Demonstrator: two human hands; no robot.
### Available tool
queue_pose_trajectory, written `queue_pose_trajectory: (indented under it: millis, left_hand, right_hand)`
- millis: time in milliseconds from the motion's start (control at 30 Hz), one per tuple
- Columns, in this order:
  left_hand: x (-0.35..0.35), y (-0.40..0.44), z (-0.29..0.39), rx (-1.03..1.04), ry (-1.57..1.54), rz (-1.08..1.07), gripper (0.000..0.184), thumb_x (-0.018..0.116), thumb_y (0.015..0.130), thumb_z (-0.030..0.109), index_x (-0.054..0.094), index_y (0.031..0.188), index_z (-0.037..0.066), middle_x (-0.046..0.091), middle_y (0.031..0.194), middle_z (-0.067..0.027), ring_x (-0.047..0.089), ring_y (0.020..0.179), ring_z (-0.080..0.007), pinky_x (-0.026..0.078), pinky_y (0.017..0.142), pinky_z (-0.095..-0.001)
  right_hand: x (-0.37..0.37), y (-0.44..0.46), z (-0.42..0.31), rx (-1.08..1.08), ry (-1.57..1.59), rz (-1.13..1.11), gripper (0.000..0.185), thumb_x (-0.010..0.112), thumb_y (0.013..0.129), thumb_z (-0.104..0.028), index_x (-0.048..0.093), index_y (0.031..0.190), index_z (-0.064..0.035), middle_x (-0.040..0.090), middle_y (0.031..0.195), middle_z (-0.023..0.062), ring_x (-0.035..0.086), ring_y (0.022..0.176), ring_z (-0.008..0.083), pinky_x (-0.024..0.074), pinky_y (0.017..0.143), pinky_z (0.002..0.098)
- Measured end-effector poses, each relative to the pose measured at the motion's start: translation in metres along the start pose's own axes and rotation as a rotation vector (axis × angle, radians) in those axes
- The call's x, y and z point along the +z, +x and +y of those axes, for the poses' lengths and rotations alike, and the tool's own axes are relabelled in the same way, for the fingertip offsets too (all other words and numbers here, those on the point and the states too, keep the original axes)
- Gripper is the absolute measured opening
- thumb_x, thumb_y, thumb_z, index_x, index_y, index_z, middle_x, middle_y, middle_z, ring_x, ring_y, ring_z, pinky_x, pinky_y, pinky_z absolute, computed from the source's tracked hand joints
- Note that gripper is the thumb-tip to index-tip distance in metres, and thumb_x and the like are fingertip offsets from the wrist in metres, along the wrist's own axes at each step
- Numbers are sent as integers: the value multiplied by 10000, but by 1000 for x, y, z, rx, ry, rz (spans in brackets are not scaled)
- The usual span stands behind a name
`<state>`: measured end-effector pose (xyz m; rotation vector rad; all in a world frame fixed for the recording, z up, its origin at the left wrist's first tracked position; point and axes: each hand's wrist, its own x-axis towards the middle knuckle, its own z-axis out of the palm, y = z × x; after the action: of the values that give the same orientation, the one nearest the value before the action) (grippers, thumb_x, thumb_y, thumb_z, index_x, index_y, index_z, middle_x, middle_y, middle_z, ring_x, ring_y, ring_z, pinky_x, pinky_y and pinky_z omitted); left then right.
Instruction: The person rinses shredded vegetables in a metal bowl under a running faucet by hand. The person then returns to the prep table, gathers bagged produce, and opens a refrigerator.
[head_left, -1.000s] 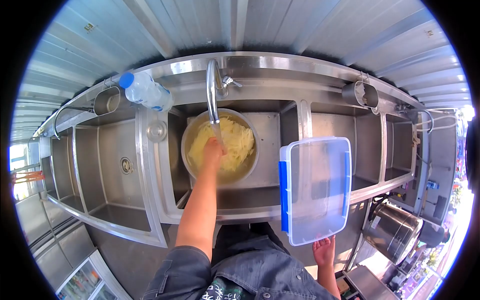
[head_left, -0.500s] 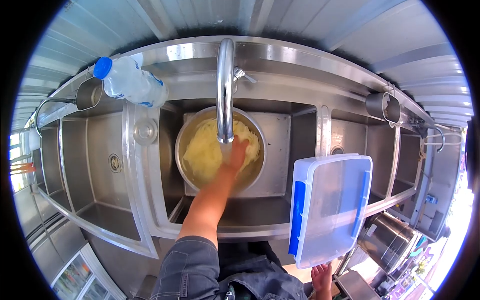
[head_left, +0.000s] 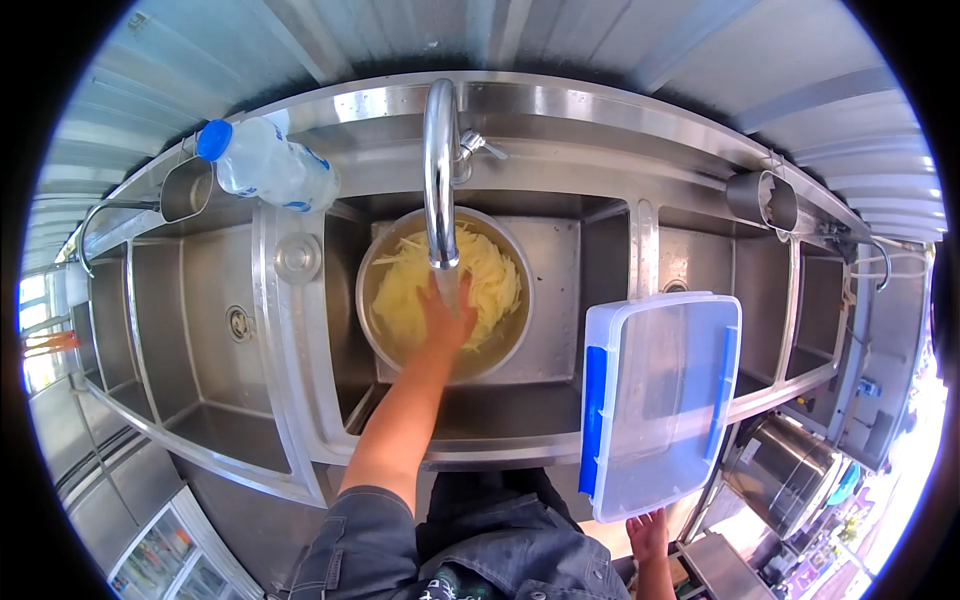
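A steel bowl (head_left: 528, 318) stands in the middle sink basin, holding pale yellow shredded strips (head_left: 492, 280) in cloudy water; I cannot tell which vegetable they are. My left hand (head_left: 446, 312) reaches into the bowl beneath the faucet (head_left: 440, 170), fingers apart among the shreds, with water falling over it. At the right, my right hand (head_left: 648, 535) grips the lower edge of a clear plastic container (head_left: 668, 410) with blue side latches. That container is held tilted over the sink's front edge, and part of my grip is hidden beneath it.
On the left ledge a large plastic bottle (head_left: 275, 165) with a blue cap lies near a round clear lid (head_left: 297, 258). Further sink basins (head_left: 215, 320) flank the middle one. Metal holders (head_left: 763, 203) hang at the back on both sides. A steel drum-like vessel (head_left: 785, 470) is at lower right.
My left hand has shifted left and slightly toward me within the bowl, its fingers more spread. Strips at the right side of the bowl are more exposed. The container remains in my right hand.
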<state>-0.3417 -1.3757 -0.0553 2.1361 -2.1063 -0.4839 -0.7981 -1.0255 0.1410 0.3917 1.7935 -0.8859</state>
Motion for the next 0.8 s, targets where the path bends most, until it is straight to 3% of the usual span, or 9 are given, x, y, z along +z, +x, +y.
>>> queue_pose_trajectory:
  millis: [33,100,133,167,367,433,567,667,800]
  left_hand:
    - [15,-2,12,-6,-2,0,770,679,743,242,340,1425,133,293,1444,-274,314,1317,-432,307,1042,-533]
    - [54,1,22,19,222,-171,904,707,707,283,237,1474,194,106,1515,-256,174,1365,-463,214,1028,-670]
    - [70,5,16,67,319,-31,987,716,694,302,146,1495,215,87,1530,-215,173,1368,-451,218,948,-751]
    - [85,12,7,55,318,-27,987,716,694,302,146,1495,215,87,1530,-215,173,1368,-451,218,948,-751]
    - [75,53,-40,-409,-482,-328,740,701,711,226,412,1386,135,374,1431,-176,403,1277,-382,407,959,-486]
    - [18,53,-37,-286,-553,-235,556,676,720,157,531,1252,89,553,1230,-191,536,1135,-342,463,888,-385]
    - [-7,27,-59,-213,-570,-273,504,656,727,129,533,1210,51,600,1081,-207,561,1057,-349,467,874,-416]
    - [-26,9,-87,-330,-504,-72,365,588,807,150,558,1159,61,553,1197,-218,520,1098,-431,448,918,-435]
    - [52,-20,-95,-604,-257,-31,418,528,822,131,520,1217,-4,456,1292,-264,467,1172,-418,411,980,-464]
  right_hand:
    - [0,1,-1,-1,-6,0,427,378,967,-503,494,1125,-124,541,1140,91,527,1026,249,436,870,371]
    - [-3,0,-1,11,-3,39,454,392,960,-516,487,1163,-121,532,1161,97,521,1047,255,424,894,383]
    - [-5,-1,-2,7,-11,33,454,392,960,-516,487,1163,-121,532,1161,97,521,1047,255,424,894,383]
    - [-9,-5,-4,6,-12,33,461,393,957,-527,488,1152,-121,533,1161,100,523,1042,260,428,889,385]
    - [-32,-1,1,31,-63,-40,516,440,922,-573,478,1151,-113,514,1218,91,520,1073,240,438,856,333]
    - [-34,3,4,29,-38,32,504,449,923,-565,483,1133,-108,515,1208,100,521,1064,250,441,852,334]
    - [-35,10,4,35,-4,26,469,378,957,-545,488,1108,-115,528,1175,108,529,1026,271,448,858,381]
    - [-18,6,-2,8,-48,-3,513,451,928,-551,475,1190,-111,518,1195,90,512,1049,230,444,851,337]
    - [-14,7,1,23,-26,-11,516,455,928,-548,471,1214,-119,522,1192,72,513,1041,214,444,846,332]
